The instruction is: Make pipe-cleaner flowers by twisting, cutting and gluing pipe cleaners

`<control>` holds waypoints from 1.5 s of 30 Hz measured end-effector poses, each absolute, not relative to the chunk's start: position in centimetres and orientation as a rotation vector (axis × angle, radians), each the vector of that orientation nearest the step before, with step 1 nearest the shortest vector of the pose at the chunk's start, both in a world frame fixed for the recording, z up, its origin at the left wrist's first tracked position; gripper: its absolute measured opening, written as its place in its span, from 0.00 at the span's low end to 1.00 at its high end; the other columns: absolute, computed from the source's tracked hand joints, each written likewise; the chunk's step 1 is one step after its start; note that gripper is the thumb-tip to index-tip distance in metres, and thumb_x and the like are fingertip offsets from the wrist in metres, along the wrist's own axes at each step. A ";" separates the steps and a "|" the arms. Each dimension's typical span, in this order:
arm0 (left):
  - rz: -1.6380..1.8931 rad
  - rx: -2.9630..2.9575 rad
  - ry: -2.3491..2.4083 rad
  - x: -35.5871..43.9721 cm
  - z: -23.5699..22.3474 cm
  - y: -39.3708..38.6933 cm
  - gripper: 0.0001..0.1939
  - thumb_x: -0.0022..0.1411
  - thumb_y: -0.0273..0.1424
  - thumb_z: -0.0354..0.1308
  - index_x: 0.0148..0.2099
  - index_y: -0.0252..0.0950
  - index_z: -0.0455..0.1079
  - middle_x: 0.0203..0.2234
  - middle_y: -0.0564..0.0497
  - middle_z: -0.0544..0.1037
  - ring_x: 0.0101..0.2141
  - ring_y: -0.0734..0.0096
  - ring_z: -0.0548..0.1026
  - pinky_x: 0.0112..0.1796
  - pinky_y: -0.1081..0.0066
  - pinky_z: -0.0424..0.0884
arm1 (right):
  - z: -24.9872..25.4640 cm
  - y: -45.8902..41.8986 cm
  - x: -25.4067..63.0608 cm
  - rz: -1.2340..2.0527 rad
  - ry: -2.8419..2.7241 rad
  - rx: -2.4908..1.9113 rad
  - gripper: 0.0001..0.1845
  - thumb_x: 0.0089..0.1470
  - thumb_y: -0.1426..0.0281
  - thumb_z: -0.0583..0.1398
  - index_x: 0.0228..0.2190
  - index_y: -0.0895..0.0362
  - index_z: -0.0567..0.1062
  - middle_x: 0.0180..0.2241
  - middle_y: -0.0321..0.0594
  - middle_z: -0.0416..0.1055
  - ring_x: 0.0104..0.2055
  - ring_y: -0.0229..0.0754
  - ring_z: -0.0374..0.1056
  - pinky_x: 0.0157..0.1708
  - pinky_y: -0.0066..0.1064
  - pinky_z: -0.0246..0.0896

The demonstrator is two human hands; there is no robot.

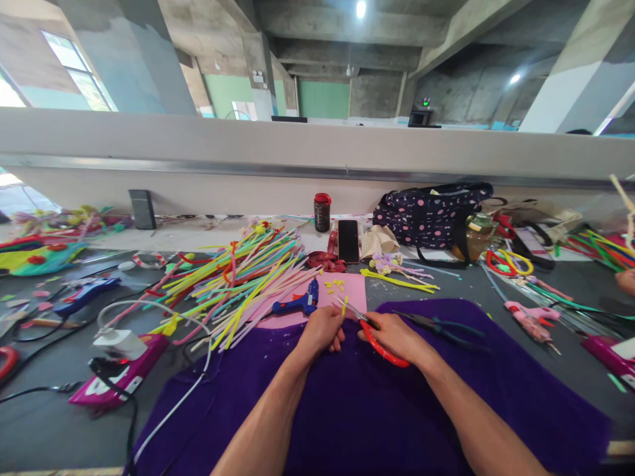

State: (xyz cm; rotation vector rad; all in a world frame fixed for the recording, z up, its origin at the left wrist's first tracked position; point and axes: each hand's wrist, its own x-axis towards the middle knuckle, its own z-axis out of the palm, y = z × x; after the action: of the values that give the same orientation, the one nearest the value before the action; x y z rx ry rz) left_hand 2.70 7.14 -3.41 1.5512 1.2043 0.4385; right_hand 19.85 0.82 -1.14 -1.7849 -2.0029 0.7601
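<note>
My right hand [393, 336] is closed round the red handles of a pair of scissors [385, 350], whose blades point up and left. Between the blade tips stands a short yellow pipe cleaner [344, 305], pinched at its lower end by my left hand [323, 328]. Just beyond lies a pink sheet [354, 285] with several small yellow cut pieces [335, 284] on it. To the left of my left hand rests a blue glue gun [297, 303]. Dark-handled pliers [441, 325] lie right of my right hand on the purple cloth [367, 410].
A heap of coloured pipe cleaners [233, 277] spreads at left, near a magenta power strip [122, 377] with cables. Behind stand a phone [348, 240], a dark bottle [322, 215] and a dotted bag [426, 215]. A pink glue gun [533, 317] lies right; another person's hand [626, 281] shows at the edge.
</note>
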 end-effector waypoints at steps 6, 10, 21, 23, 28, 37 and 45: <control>0.383 1.581 1.217 2.7 -3.5 7.2 0.12 0.57 0.35 0.46 0.28 0.32 0.64 0.13 0.54 0.71 0.10 0.77 0.67 0.12 0.79 0.58 | -1.6 1.0 19.6 0.708 -2.040 -1.792 0.13 0.50 0.62 0.53 0.32 0.56 0.72 0.30 0.42 0.74 0.29 0.40 0.67 0.26 0.25 0.49; 0.381 1.562 1.216 2.6 -3.4 7.1 0.11 0.57 0.33 0.45 0.28 0.33 0.63 0.12 0.54 0.71 0.10 0.77 0.66 0.12 0.80 0.58 | -1.4 1.1 19.8 0.721 -2.008 -1.771 0.14 0.50 0.61 0.54 0.32 0.57 0.72 0.29 0.40 0.73 0.28 0.39 0.66 0.26 0.25 0.50; 0.709 1.187 1.071 2.2 -1.9 7.5 0.09 0.55 0.34 0.51 0.34 0.33 0.60 0.24 0.51 0.74 0.16 0.79 0.70 0.12 0.81 0.59 | 0.2 -0.3 20.4 0.943 -1.819 -1.640 0.24 0.47 0.52 0.56 0.40 0.56 0.67 0.25 0.34 0.66 0.22 0.32 0.58 0.20 0.22 0.51; 0.757 1.135 1.030 2.1 -1.6 7.5 0.10 0.54 0.34 0.52 0.35 0.33 0.60 0.24 0.51 0.74 0.15 0.79 0.70 0.12 0.81 0.59 | 0.3 -0.5 20.1 0.989 -1.800 -1.631 0.25 0.47 0.52 0.56 0.41 0.56 0.67 0.25 0.33 0.64 0.21 0.31 0.57 0.19 0.21 0.52; 0.783 1.109 0.985 2.1 -1.3 7.2 0.10 0.54 0.35 0.53 0.36 0.34 0.60 0.21 0.53 0.73 0.14 0.79 0.69 0.11 0.82 0.57 | 0.2 -0.6 19.6 1.057 -1.784 -1.645 0.27 0.47 0.52 0.55 0.44 0.56 0.66 0.24 0.32 0.62 0.19 0.31 0.55 0.18 0.22 0.51; 0.729 1.167 0.947 2.2 -1.5 7.1 0.08 0.54 0.33 0.52 0.34 0.34 0.59 0.19 0.54 0.72 0.13 0.79 0.68 0.10 0.83 0.56 | 0.3 -0.7 19.0 1.008 -1.786 -1.577 0.22 0.48 0.56 0.57 0.42 0.55 0.68 0.22 0.32 0.64 0.23 0.34 0.59 0.24 0.23 0.54; 0.610 1.265 1.058 2.3 -1.8 7.0 0.09 0.55 0.35 0.50 0.33 0.33 0.59 0.18 0.54 0.72 0.12 0.78 0.68 0.10 0.82 0.55 | -0.2 0.2 19.5 1.029 -1.864 -1.583 0.17 0.50 0.59 0.55 0.36 0.59 0.71 0.27 0.35 0.68 0.27 0.35 0.61 0.26 0.23 0.52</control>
State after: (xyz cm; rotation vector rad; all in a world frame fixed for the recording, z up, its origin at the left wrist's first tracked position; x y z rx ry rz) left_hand 2.28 6.98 -1.80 1.2649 1.0576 0.6097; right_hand 19.55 0.21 -0.19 -1.5831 -1.8644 1.0285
